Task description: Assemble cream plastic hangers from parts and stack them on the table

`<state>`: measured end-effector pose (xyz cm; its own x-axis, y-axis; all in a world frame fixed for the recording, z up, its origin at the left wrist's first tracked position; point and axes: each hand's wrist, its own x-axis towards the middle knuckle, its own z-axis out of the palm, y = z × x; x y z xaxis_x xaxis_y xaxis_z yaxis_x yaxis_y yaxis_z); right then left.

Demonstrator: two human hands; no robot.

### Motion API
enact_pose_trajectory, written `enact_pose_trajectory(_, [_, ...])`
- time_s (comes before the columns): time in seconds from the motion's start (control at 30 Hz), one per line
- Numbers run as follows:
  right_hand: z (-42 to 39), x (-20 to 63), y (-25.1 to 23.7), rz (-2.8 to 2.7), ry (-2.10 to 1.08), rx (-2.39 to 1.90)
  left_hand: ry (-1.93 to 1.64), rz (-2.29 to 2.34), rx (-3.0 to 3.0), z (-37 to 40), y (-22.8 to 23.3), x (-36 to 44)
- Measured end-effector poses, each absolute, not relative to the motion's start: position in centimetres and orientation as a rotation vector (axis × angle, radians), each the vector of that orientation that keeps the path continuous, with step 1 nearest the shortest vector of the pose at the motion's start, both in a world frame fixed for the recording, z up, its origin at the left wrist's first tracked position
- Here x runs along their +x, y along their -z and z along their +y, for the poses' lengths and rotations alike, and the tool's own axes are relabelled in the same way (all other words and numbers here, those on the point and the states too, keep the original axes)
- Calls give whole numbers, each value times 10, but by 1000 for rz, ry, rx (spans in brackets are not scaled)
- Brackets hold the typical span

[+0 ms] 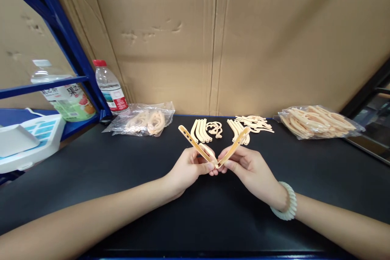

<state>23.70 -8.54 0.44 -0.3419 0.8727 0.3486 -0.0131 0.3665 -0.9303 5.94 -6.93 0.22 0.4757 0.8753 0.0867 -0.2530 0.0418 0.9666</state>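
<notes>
one narrow pinch per side: bare left hand (190, 167) closed on a pale beige, slotted, curved plastic strip (191, 139), bare right hand (252, 166) closed on a pale beige, channelled, curved plastic strip (236, 144). hold both above the black, flat tabletop (115, 170), lower ends together at the fingertips, upper ends spread in a v. note a short, pale beige, curved piece (207, 149) just beside the slotted strip; impossible to tell whether attached or separate. for good control, grip near the lower ends, match both angles, and press lightly without twisting; treat the thin plastic as likely to flex. shift the fingertips to expose the contact point, now mostly hidden. keep the upper ends clear of the left row of pale beige, curved plastic strips (201, 131) and the similar right row (238, 131) beyond. between the rows, avoid scattering the pale beige, curled plastic hooks (215, 128). leave aside the crinkled, clear plastic bag of looped parts (164, 109) at left, the filled, clear plastic bag (319, 122) at right, and the red-capped, clear plastic bottle (111, 89) near the blue metal frame (61, 32).
</notes>
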Motion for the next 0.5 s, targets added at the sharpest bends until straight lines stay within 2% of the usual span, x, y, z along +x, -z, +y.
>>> enact_pose_trajectory(0.5, [-93,231,-1,-1612,-1060,-810,-1067,752,1138,-73,-2,66])
